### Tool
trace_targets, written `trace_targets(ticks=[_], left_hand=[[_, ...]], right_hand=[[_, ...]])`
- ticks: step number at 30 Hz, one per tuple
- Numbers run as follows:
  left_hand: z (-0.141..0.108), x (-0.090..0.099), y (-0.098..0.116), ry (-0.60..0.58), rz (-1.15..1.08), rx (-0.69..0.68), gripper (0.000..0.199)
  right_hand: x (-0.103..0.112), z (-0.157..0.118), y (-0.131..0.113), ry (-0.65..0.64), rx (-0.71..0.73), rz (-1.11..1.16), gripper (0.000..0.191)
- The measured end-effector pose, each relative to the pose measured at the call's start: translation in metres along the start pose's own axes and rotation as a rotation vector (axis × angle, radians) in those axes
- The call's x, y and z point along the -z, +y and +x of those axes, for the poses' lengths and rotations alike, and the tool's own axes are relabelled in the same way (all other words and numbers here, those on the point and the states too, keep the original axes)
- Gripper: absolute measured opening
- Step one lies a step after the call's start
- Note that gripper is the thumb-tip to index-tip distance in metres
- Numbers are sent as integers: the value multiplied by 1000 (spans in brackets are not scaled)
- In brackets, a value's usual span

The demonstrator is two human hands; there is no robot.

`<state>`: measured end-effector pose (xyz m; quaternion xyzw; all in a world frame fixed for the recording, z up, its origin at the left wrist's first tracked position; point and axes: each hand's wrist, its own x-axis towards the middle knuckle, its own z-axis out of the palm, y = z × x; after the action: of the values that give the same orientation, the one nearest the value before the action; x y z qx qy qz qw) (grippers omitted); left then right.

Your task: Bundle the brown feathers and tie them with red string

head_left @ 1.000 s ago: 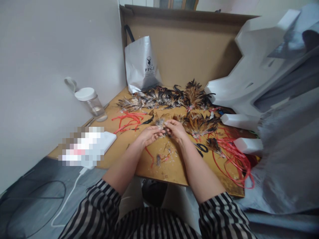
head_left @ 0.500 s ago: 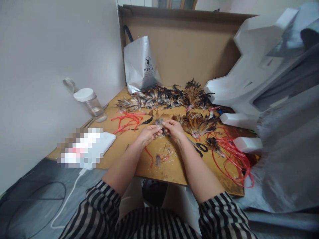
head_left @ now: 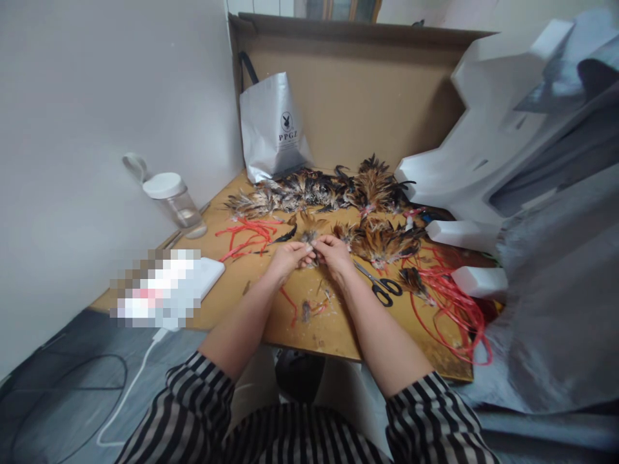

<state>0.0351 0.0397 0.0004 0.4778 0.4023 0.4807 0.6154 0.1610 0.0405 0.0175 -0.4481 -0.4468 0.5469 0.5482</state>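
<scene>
Feather tuft sits over the surface, base pinched between left hand and right hand held close together, scissors lying to the right; step looks like evening the base, so next move likely calls for a steady pinch.

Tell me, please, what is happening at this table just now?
A person is working with feathers: the left hand and right hand meet over the table, holding a small tuft at its base. What exactly the fingertips do there is too small to see. Scissors lie near the right hand, larger bunches lie beyond, and red string lies at the right.
</scene>
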Motion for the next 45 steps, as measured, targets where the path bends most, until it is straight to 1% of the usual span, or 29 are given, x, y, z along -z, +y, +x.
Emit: trace_targets(ticks=[4, 7, 10, 11, 14, 17, 19, 21, 24, 26, 28, 31, 34, 37, 39, 42, 45], left_hand=[[-1, 0, 4, 32, 5, -36, 22], [1, 3, 7, 117, -70, -59, 21], [4, 9, 9, 209, -206, -71, 21], [4, 10, 9, 225, -243, -70, 21], [6, 12, 8, 231, -287, -61, 21], [5, 11, 8, 226, -292, -55, 20], [5, 10, 9, 226, -297, -48, 19], [4, 9, 9, 221, -296, -42, 19], [3, 8, 9, 212, -283, -34, 18], [4, 8, 8, 209, -277, -27, 18], [4, 8, 7, 205, -276, -20, 18], [5, 8, 5, 187, -280, -11, 19], [5, 9, 4, 168, -284, 6, 21], [5, 8, 3, 160, -281, 32, 23], [4, 7, 2, 157, -272, 49, 23], [4, 6, 3, 150, -253, 79, 22], [4, 6, 3, 153, -267, 89, 20]], right_hand=[[1, 0, -2, -11, -1, 0, 27], [9, 6, 1, 55, 59, -96, 28], [19, 14, 8, 117, 188, -337, 24], [21, 15, 10, 100, 215, -454, 22], [22, 12, 12, 42, 225, -839, 21], [15, 2, 9, 65, 216, -1160, 22], [10, -3, 7, 78, 214, -1290, 22], [8, -4, 7, 72, 205, -1347, 19], [12, 0, 10, 72, 195, -1286, 14], [16, 5, 12, 49, 193, -1138, 14], [19, 8, 12, 11, 163, -938, 13], [20, 10, 9, -18, 36, -654, 11], [21, 10, 6, -9, -97, -452, 13], [23, 11, 3, -22, -178, -279, 19], [24, 12, 2, -40, -199, -175, 23], [26, 11, -1, -51, -208, -124, 25], [28, 10, -5, -59, -197, -214, 24]])
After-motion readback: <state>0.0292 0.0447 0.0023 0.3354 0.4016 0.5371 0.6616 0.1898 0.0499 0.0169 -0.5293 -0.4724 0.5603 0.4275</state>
